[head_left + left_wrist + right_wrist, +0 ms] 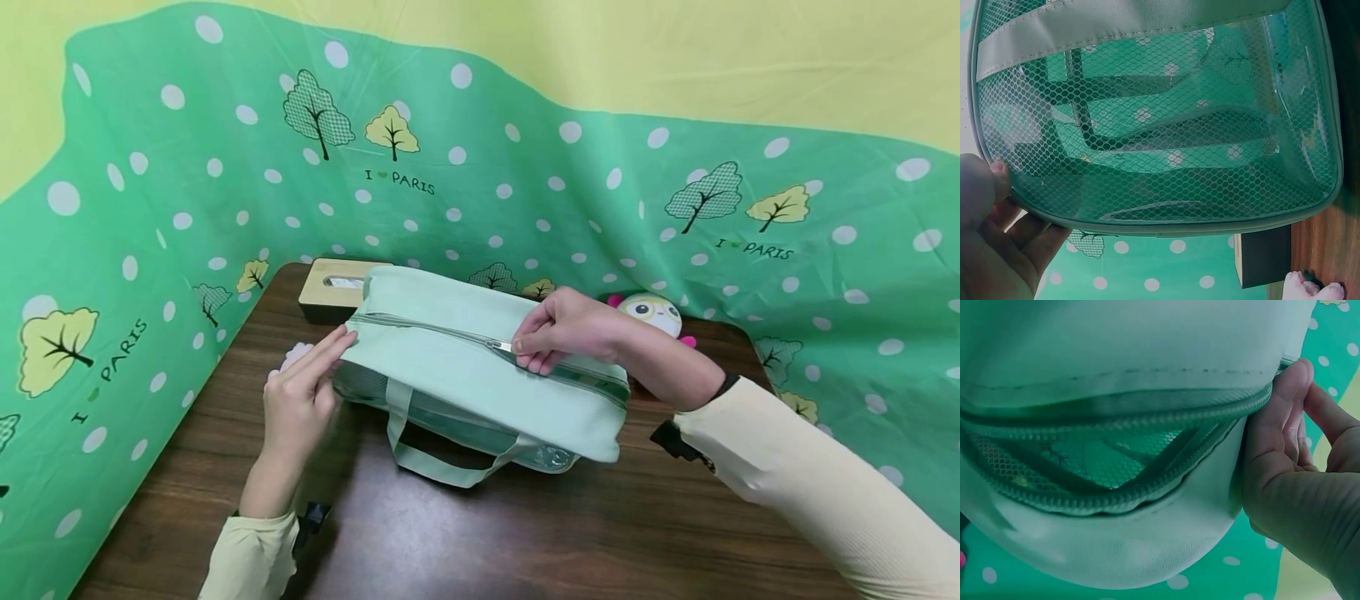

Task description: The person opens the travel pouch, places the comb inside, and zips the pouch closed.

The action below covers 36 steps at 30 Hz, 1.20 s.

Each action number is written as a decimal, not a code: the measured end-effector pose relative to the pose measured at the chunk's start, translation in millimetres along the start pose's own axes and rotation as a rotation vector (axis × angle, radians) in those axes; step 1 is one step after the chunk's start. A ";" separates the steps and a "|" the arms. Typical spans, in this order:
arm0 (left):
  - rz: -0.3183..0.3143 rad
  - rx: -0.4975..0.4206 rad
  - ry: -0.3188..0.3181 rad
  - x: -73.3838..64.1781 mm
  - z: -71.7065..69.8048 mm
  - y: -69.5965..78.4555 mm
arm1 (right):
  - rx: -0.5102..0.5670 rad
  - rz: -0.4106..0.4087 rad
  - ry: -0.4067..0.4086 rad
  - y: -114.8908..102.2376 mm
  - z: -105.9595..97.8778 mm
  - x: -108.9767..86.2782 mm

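A pale mint-green bag [450, 342] with mesh and clear panels [1166, 137] lies on the table, its long zipper facing up. My right hand [566, 329] pinches the metal zipper pull [498, 345] between thumb and fingers, about midway along the top. To the right of the pull the zipper teeth [1110, 503] stand apart, and the mesh inside shows through the gap. At the bag's left end, my left hand [303, 396] holds the edge; in the left wrist view its thumb [999, 172] lies on the front side and its fingers behind. A carrying strap [442, 471] hangs toward me.
Behind the bag's left end stands a wood-topped tissue box [337, 283]. A white-and-pink toy with big eyes [654, 312] sits behind my right forearm. A pale pink fluffy thing [1311, 287] lies near the left hand. Green polka-dot cloth [502, 192] walls in the dark wooden table [420, 542].
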<state>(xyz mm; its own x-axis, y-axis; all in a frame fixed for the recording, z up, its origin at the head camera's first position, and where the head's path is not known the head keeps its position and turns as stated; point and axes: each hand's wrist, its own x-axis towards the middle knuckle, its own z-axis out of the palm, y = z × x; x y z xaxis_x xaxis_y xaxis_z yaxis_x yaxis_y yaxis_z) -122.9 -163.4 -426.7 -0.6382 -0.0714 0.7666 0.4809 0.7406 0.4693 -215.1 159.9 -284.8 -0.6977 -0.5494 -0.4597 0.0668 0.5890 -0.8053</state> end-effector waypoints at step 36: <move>0.000 -0.015 0.022 0.9 0.1 1.3 | -0.019 -0.015 0.020 23.0 -17.2 -36.1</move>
<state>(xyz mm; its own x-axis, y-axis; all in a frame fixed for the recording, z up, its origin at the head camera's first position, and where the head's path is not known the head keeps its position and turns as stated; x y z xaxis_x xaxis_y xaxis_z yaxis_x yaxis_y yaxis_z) -123.0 -162.5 -425.5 -0.6249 -0.0862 0.7759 0.4900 0.7304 0.4758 -200.6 203.5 -280.3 -0.7130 -0.5463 -0.4395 0.0424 0.5921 -0.8048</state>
